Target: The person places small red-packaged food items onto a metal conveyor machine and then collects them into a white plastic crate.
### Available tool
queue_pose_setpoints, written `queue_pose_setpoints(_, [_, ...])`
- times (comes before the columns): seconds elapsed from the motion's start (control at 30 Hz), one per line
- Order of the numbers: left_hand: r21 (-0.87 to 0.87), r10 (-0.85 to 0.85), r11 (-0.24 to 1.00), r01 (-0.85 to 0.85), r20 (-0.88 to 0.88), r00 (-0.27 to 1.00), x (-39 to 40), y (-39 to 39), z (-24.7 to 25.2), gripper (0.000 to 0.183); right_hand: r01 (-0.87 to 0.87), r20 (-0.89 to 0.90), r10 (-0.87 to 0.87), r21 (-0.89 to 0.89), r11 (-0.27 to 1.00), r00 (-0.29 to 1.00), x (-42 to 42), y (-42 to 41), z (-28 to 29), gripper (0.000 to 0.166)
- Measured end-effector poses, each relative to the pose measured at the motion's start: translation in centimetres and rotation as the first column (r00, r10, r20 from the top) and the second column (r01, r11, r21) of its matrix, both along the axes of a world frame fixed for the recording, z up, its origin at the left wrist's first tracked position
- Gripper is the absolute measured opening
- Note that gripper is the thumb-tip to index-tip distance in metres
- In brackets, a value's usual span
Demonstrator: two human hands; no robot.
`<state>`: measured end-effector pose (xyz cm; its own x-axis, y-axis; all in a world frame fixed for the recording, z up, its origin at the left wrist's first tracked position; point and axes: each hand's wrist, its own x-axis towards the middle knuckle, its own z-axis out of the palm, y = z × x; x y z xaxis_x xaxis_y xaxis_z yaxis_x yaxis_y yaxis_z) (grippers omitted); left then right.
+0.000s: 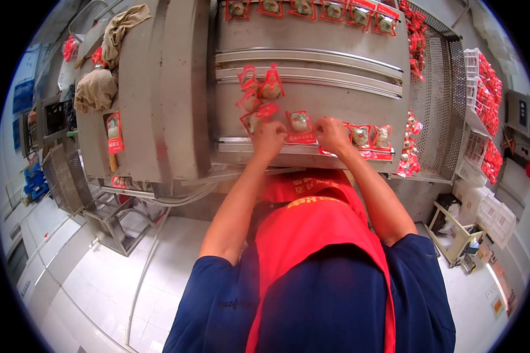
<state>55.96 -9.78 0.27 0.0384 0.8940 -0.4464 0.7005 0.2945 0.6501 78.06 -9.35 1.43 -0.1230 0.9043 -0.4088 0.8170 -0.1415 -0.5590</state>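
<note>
A clear pouch with red print [299, 122], a pale rounded item inside, lies on the steel bed of what looks like a vacuum sealing machine [318, 101]. Its printed end crosses the front metal bar [235, 147]. My left hand [269, 136] pinches at the left edge of this pouch, and my right hand [332, 134] at its right edge; the fingers cover both edges. Beyond my left hand is a loose heap of similar pouches [271, 89]. To the right of my right hand, filled pouches [360, 136] lie side by side along the bar, some partly hidden.
Another row of pouches [302, 8] lines the bed's far side. A perforated metal tray [437, 97] adjoins on the right, with pouches along its edge. White crates [471, 92] of pouches stand farther right. Cloths [96, 89] and one pouch [114, 132] rest on the steel surface at left.
</note>
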Motion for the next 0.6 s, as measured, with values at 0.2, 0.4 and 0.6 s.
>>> queue_pose_setpoints(0.2, [-0.067, -0.143, 0.988, 0.14, -0.038, 0.989, -0.8, 0.3, 0.7, 0.01, -0.095, 0.03, 0.102, -0.165, 0.982, 0.994, -0.3, 0.7, -1.8, 0.016])
queue_pose_setpoints(0.4, [-0.05, -0.285, 0.958, 0.282, -0.084, 0.955, -1.3, 0.8, 1.5, 0.013, -0.38, 0.168, 0.449, -0.326, 0.866, 0.878, -1.1, 2.6, 2.1, 0.018])
queue_pose_setpoints(0.6, [-0.263, -0.214, 0.946, 0.192, -0.061, 0.975, -1.3, -2.4, 5.3, 0.028, -0.253, 0.019, 0.254, -0.045, 0.966, 0.967, -1.3, 3.2, 3.3, 0.025])
